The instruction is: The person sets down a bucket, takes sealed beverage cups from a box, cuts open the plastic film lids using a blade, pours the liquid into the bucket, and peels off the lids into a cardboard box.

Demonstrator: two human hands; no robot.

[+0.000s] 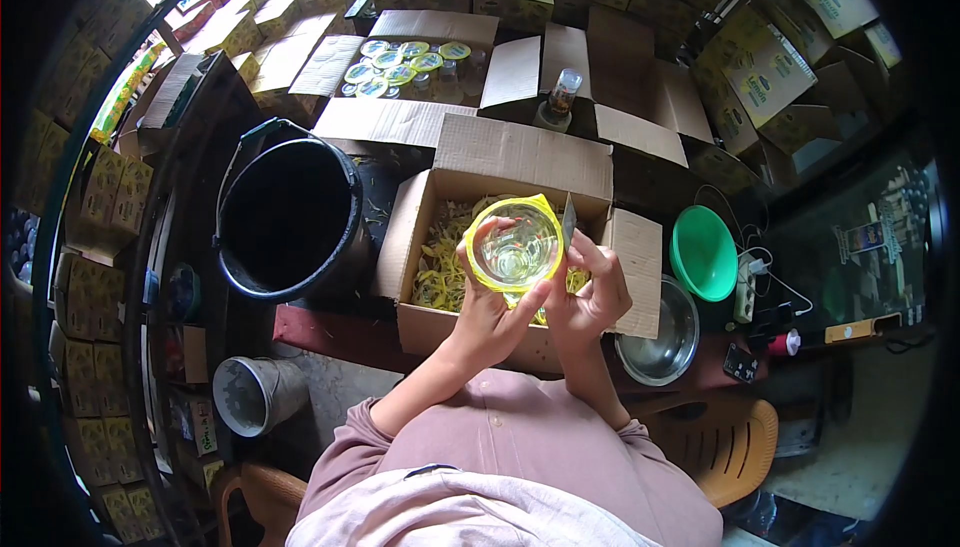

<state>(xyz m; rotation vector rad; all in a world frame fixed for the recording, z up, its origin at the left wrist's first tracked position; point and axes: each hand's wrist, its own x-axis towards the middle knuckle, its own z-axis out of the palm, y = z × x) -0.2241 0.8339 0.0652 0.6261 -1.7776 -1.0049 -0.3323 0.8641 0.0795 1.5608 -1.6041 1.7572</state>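
My left hand is closed around a clear plastic cup whose rim is bright yellow, with a small yellow tab sticking up at the top. Its round mouth faces me. On the cup's right side, my right hand grips a thin grey blade that points up beside the rim; its handle is hidden in the fingers. Both hands are above an open cardboard box, which holds many yellow strips.
A black bucket stands left of the box. On the right are a green bowl, a clear basin and a power strip. Behind, another box holds several yellow-lidded cups. A glass jar stands beside it.
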